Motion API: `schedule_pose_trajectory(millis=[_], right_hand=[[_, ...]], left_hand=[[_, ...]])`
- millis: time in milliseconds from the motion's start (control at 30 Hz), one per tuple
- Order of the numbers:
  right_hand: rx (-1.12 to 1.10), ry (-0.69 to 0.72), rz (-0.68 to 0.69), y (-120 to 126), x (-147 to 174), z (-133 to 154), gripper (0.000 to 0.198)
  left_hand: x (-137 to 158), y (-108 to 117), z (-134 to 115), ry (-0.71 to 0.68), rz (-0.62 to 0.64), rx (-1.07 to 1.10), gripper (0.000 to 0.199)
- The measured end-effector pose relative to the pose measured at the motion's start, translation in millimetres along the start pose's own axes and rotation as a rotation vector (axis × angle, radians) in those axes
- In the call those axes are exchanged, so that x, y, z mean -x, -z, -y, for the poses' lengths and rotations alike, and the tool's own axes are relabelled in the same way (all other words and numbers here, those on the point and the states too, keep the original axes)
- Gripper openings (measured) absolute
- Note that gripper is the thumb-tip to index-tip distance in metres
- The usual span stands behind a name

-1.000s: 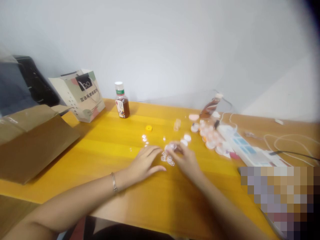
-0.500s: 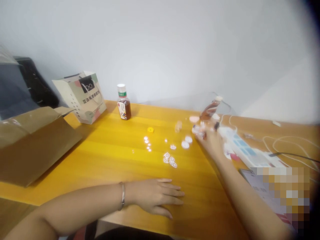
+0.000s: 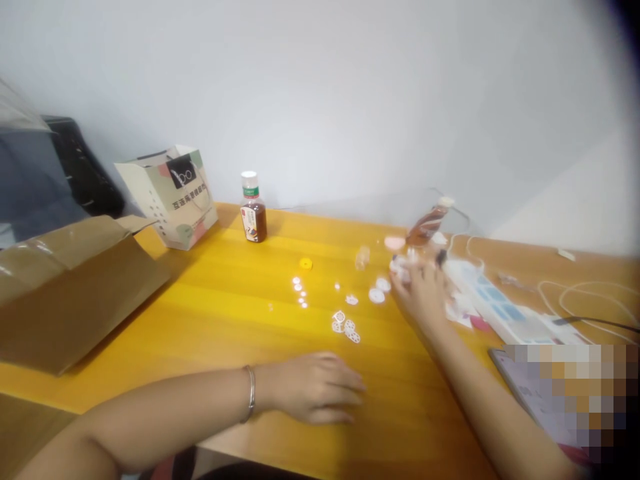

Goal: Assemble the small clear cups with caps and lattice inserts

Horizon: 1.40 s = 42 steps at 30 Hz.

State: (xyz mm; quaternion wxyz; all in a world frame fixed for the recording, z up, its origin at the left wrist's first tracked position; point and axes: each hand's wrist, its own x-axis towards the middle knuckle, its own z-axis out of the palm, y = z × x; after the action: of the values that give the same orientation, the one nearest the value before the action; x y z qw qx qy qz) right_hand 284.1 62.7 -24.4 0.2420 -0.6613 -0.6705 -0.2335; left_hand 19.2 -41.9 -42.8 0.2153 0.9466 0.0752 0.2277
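The paper bag (image 3: 173, 193) reads "bo" above blurred Chinese characters; the bottle's (image 3: 253, 217) label is unreadable. The left hand (image 3: 315, 387) lies flat on the bench (image 3: 210, 320). The right hand (image 3: 423, 290) touches white discs (image 3: 403, 265), grip unclear.

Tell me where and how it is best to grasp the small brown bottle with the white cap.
Probably grip the brown bottle around its body, below the white cap, coming from the front. It stands upright with bare table before it and the paper bag to one side.

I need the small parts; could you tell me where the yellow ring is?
The yellow ring lies mid-table, right of the brown bottle, just beyond the white discs.
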Motion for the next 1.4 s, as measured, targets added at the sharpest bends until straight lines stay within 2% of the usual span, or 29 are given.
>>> schedule_pose_trajectory(millis=[67, 100, 133, 233, 333, 433, 600, 700, 833, 967, 1067, 1133, 1233, 1400], right_hand=[[-0.205, 0.068, -0.015, 4.0, 12.3, 11.9, 0.025], [-0.343, 0.116, 0.014, 6.9, 19.6, 18.5, 0.022], [-0.458, 0.138, 0.056, 10.4, 27.5, 25.4, 0.022], [-0.69, 0.205, 0.234, 24.0, 51.8, 47.5, 0.027], [-0.882, 0.359, 0.475, 37.7, 69.9, 68.1, 0.027], [-1.048, 0.404, 0.663, 48.0, 78.3, 83.1, 0.022], [-1.315, 0.447, 0.828, 59.0, 79.8, 94.8, 0.015], [-1.323, 0.449, 0.851, 61.4, 79.8, 96.6, 0.017], [-1.228, 0.439, 0.832, 57.2, 80.4, 96.4, 0.022], [-1.091, 0.455, 0.751, 47.2, 80.0, 95.5, 0.027], [-0.999, 0.507, 0.664, 39.0, 78.5, 95.2, 0.029], [-0.964, 0.529, 0.622, 34.1, 76.8, 94.9, 0.03], [-0.964, 0.526, 0.578, 28.3, 73.1, 94.2, 0.033], [-0.973, 0.505, 0.566, 21.8, 68.6, 92.6, 0.029]], left_hand=[[1.6, 11.9, 13.9, 0.105, -0.166, -0.083, 0.024], [3.4, 19.2, 23.5, 0.208, -0.267, -0.137, 0.022], [5.9, 26.7, 34.4, 0.317, -0.375, -0.2, 0.022], [15.5, 45.9, 67.9, 0.555, -0.555, -0.317, 0.023], [22.5, 53.3, 89.1, 0.621, -0.549, -0.318, 0.022], [23.9, 51.8, 94.6, 0.628, -0.503, -0.306, 0.018], [24.4, 49.6, 97.9, 0.652, -0.518, -0.316, 0.016], [25.9, 49.9, 102.9, 0.65, -0.518, -0.313, 0.014], [26.1, 50.8, 103.9, 0.639, -0.529, -0.312, 0.012], [21.7, 51.0, 92.1, 0.631, -0.581, -0.327, 0.014], [15.6, 48.4, 76.1, 0.555, -0.592, -0.311, 0.014], [11.8, 46.1, 64.2, 0.483, -0.547, -0.281, 0.013], [8.5, 43.0, 48.7, 0.406, -0.409, -0.223, 0.012], [8.3, 35.3, 38.0, 0.393, -0.181, -0.133, 0.012]])
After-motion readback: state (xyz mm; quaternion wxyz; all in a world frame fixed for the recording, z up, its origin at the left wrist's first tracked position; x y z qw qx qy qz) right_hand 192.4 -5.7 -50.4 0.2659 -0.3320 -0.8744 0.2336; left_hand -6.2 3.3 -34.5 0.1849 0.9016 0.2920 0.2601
